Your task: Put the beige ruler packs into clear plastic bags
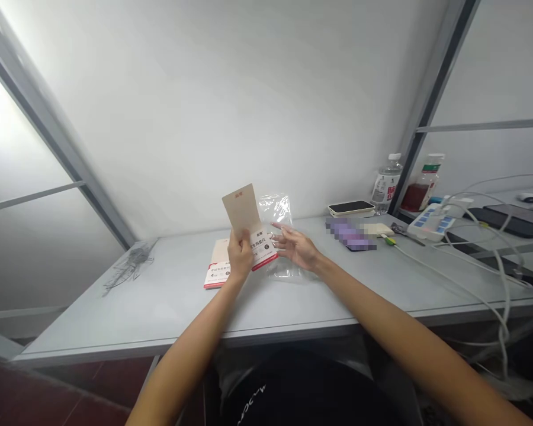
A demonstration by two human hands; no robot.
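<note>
Passing room lies between dark tangle [132, 263] and lying packet [216, 276]; cables [507, 296] obstruct rightward.

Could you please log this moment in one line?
left hand: holds card | right hand: at clear sleeve, grip unclear | table: similar card

White wall [182, 118], pale grey desk [173, 313] — grey metal posts [42, 112], dark red floor [18, 396]

The black garment [311, 384] bears white cursive lettering [251, 405].
</note>
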